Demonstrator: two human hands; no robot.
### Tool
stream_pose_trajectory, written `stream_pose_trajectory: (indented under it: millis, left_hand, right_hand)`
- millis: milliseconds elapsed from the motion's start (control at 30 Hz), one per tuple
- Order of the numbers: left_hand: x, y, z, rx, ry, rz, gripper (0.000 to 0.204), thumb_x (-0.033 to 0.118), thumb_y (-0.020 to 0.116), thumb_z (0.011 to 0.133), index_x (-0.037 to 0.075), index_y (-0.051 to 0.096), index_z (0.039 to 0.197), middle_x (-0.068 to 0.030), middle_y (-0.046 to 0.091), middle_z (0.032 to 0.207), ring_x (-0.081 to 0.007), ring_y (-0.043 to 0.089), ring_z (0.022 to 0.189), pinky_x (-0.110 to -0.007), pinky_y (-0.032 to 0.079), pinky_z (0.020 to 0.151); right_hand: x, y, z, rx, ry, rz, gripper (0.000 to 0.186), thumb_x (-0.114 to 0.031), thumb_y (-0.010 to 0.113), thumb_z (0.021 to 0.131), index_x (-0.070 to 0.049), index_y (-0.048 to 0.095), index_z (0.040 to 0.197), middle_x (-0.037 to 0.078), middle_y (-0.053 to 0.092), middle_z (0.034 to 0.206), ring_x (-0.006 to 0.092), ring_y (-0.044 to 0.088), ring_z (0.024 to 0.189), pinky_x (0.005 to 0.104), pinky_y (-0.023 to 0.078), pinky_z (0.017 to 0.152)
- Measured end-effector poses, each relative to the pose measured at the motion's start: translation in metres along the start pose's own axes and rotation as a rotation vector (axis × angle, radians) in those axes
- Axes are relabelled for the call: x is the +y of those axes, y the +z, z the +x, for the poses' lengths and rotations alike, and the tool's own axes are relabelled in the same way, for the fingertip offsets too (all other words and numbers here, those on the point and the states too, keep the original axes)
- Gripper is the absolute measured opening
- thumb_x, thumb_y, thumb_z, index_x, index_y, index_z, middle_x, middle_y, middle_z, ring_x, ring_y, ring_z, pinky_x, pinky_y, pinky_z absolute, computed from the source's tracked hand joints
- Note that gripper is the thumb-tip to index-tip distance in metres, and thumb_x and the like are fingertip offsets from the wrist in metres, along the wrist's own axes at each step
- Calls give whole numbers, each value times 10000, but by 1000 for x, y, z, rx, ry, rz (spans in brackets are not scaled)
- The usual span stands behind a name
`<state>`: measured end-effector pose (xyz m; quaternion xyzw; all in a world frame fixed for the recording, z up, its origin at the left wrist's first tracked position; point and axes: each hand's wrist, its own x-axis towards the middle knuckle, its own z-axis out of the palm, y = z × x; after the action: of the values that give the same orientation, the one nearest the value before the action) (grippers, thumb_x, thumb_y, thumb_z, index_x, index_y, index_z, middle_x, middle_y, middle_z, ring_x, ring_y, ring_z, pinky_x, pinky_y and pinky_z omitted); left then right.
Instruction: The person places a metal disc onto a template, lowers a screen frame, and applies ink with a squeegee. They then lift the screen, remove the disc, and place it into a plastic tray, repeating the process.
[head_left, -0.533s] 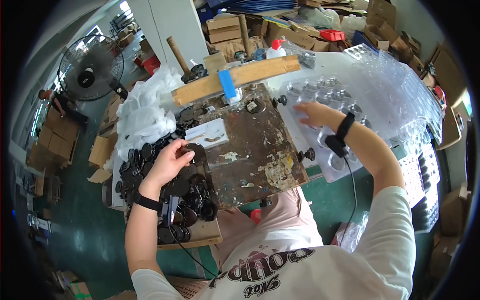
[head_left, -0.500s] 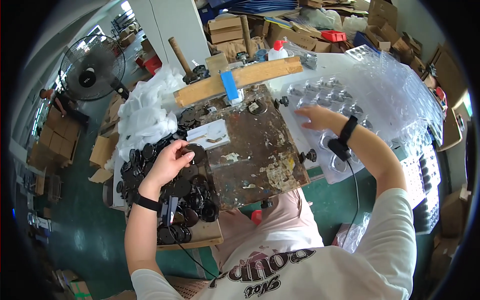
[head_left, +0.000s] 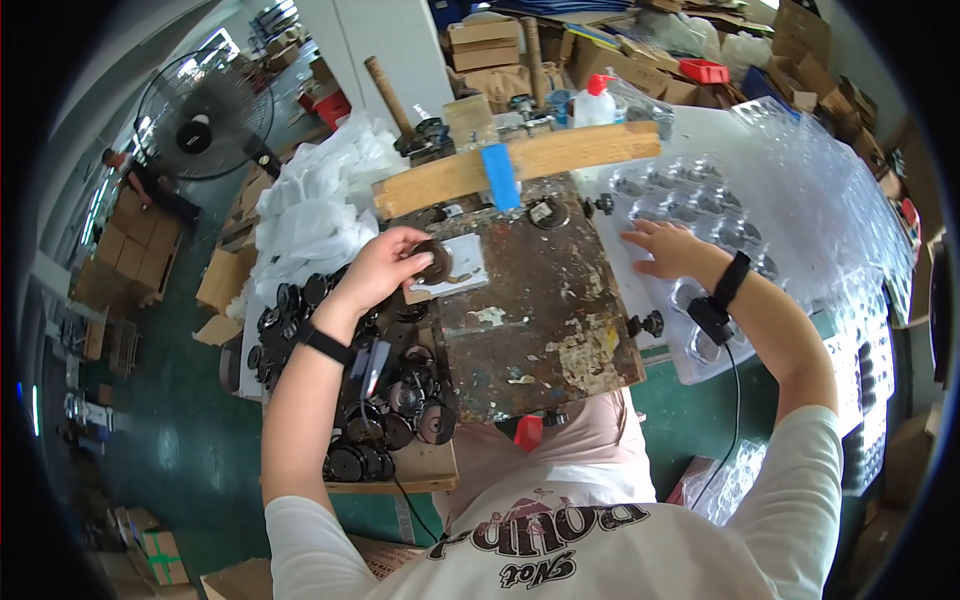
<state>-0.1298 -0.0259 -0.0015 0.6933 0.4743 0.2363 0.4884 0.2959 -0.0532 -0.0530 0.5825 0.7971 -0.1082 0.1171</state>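
My left hand (head_left: 385,268) grips a round black disc part (head_left: 434,262) and holds it over the white label at the left side of a worn, paint-chipped metal plate (head_left: 540,310). My right hand (head_left: 663,250) lies flat, fingers spread, on a clear plastic blister tray (head_left: 700,215) with round pockets, just right of the plate. A black band sits on each wrist. A heap of similar black round parts (head_left: 390,400) lies below my left forearm on a wooden board.
A wooden beam (head_left: 520,165) with blue tape crosses the plate's far edge. White plastic bags (head_left: 315,210) pile up at the left, a standing fan (head_left: 205,115) beyond them. Stacked clear trays (head_left: 830,210) fill the right. Cardboard boxes and a squeeze bottle (head_left: 595,100) stand behind.
My left hand has risen from the heap of black parts onto the plate with one disc in it. My right hand has stayed on the blister tray.
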Motion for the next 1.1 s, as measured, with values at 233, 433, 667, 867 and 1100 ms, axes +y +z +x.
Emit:
stream_pose_trajectory:
  millis: [233, 433, 667, 867, 1100]
  left_hand:
    - [-32, 15, 52, -7, 88, 153, 243, 129, 606, 856, 58, 549, 1081, -21, 617, 893, -132, 575, 717, -258, 471, 624]
    - [-16, 31, 46, 122, 278, 785, 332, 254, 616, 828, 49, 588, 1087, -92, 631, 954, -271, 615, 857, -348, 484, 767]
    - [-19, 33, 36, 138, 448, 905, 363, 314, 600, 831, 64, 602, 1095, -106, 601, 1038, -295, 574, 978, -382, 450, 847]
    - [-23, 27, 31, 96, 406, 877, 379, 313, 605, 839, 102, 583, 1153, -110, 572, 1099, -316, 521, 1036, -398, 411, 914]
    - [-29, 20, 28, 120, 470, 970, 409, 373, 596, 834, 139, 594, 1170, -80, 589, 1058, -275, 566, 985, -372, 452, 832]
  right_hand:
    - [5, 7, 8, 32, -20, -31, 576, -372, 572, 836, -228, 385, 1361, 85, 321, 1435, 328, 373, 1265, 552, 347, 976]
    - [1, 1, 5, 17, 2, -25, 575, -351, 584, 833, -220, 389, 1358, 100, 315, 1438, 333, 361, 1275, 534, 336, 991]
    - [0, 0, 4, 16, 4, 8, 590, -301, 612, 818, -208, 389, 1357, 133, 320, 1429, 348, 347, 1282, 505, 316, 1016]
    - [-1, 1, 4, 25, 11, 3, 588, -291, 613, 815, -207, 394, 1354, 122, 326, 1425, 339, 346, 1284, 515, 315, 1013]
    - [-1, 1, 4, 32, 15, 11, 589, -281, 619, 811, -203, 397, 1352, 114, 325, 1427, 332, 339, 1290, 528, 312, 1010]
